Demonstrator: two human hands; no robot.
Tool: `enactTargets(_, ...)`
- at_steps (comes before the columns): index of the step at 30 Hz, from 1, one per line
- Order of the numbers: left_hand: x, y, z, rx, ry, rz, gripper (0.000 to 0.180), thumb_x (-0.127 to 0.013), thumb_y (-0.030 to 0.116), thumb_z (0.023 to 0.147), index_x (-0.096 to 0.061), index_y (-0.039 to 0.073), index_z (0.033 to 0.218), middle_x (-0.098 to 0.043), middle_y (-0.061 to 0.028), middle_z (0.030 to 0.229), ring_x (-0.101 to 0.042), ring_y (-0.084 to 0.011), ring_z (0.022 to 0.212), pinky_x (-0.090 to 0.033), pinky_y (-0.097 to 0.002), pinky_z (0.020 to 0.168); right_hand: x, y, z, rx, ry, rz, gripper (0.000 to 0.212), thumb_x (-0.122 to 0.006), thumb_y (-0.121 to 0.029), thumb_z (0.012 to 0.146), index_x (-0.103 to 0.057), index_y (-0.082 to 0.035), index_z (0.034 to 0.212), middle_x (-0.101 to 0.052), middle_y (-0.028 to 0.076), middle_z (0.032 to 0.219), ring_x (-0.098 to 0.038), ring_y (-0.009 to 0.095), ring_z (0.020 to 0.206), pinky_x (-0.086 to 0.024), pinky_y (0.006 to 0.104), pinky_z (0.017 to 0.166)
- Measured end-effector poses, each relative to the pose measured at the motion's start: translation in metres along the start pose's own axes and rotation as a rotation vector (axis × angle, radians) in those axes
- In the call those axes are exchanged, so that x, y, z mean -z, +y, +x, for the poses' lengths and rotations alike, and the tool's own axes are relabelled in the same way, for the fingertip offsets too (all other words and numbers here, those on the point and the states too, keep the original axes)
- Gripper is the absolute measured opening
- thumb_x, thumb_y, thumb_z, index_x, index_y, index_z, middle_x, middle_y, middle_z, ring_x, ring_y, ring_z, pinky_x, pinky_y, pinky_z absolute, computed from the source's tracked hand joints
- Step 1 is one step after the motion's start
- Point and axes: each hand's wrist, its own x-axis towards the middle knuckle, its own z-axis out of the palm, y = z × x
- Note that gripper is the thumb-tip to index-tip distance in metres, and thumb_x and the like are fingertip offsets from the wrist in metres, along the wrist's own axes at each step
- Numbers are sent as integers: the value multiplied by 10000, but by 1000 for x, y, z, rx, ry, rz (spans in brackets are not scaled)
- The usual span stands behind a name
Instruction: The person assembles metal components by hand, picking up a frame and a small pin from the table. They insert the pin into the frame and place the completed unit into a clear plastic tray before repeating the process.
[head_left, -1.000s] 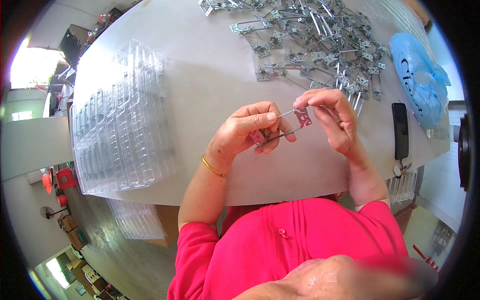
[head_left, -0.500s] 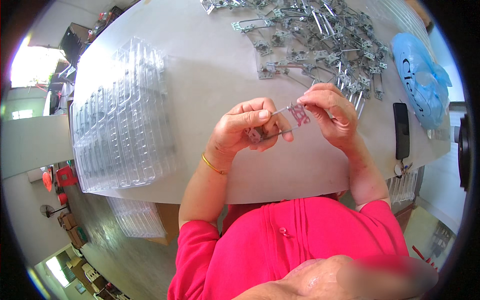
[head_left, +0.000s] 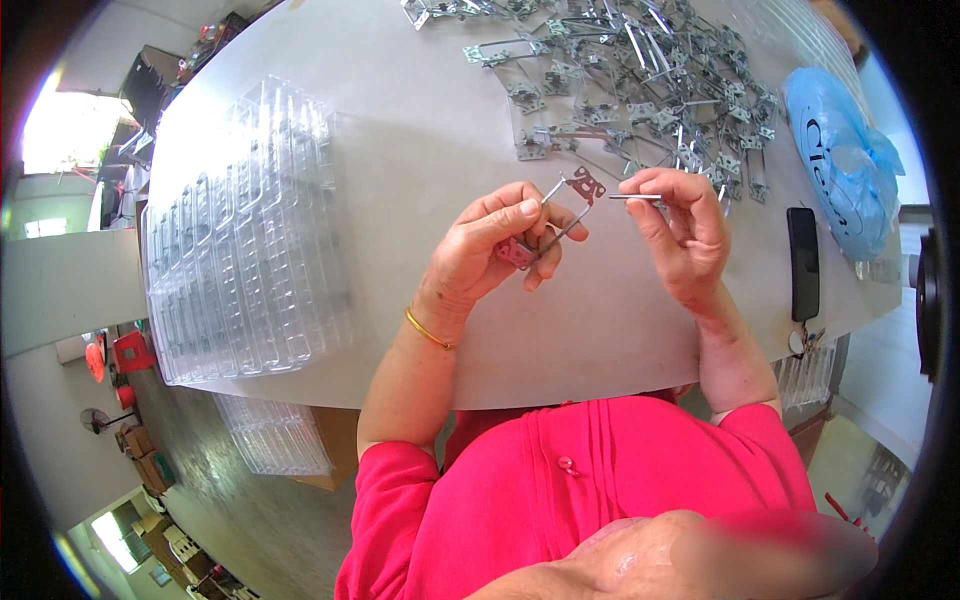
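We find the left hand (head_left: 488, 242) gripping a bracket frame (head_left: 584, 184) above the table (head_left: 420, 130). We note the right hand (head_left: 692, 232) pinching a thin metal rod (head_left: 632, 196) just beside that frame, near the heaped metal brackets (head_left: 690, 95).

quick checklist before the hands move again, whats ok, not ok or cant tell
1. Left hand has a grip on the metal frame: ok, held between thumb and fingers.
2. Right hand free: not ok, its fingertips pinch a thin metal rod.
3. Rod tip clear of the frame: cannot tell, the two lie very near each other.
4. Stacked clear trays clear of the left hand: ok, they stand well to its left.
5. Phone clear of the right hand: ok, it lies further right on the table.
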Motion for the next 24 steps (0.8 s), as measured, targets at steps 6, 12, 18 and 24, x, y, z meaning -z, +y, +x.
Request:
enactTargets(6,-5,0,-1,-5,10,35,256,-552,241,1057,-556,30,912,-673,-304,1101,-660,-206,665,-500,-285,507,-1,0,3,133,-49,-216,228,-690,84,920,-594,-38,1087,-708,125,1069,-686,199,973,-552,318,841)
enactTargets(12,-10,1,-3,37,78,127,251,-546,239,1056,-553,42,900,-638,-341,1113,-611,-221,620,-461,-282,493,1,-3,5,211,-78,-299,238,-710,80,900,-594,-43,1067,-715,139,1049,-699,239,951,-559,329,801)
enactTargets(18,-7,-1,-3,22,50,114,251,-538,241,1062,-560,49,901,-634,-334,1114,-581,-203,603,-455,-284,503,1,-4,7,249,-80,-357,251,-726,86,878,-599,-42,1053,-717,145,1051,-706,256,941,-565,338,789)
enactTargets(24,-9,2,-2,44,27,108,274,-587,269,1045,-581,35,904,-689,-253,1082,-635,-177,674,-469,-278,536,-1,-10,9,233,-96,-407,258,-744,85,852,-610,-50,1025,-723,153,1096,-715,277,972,-571,350,806)
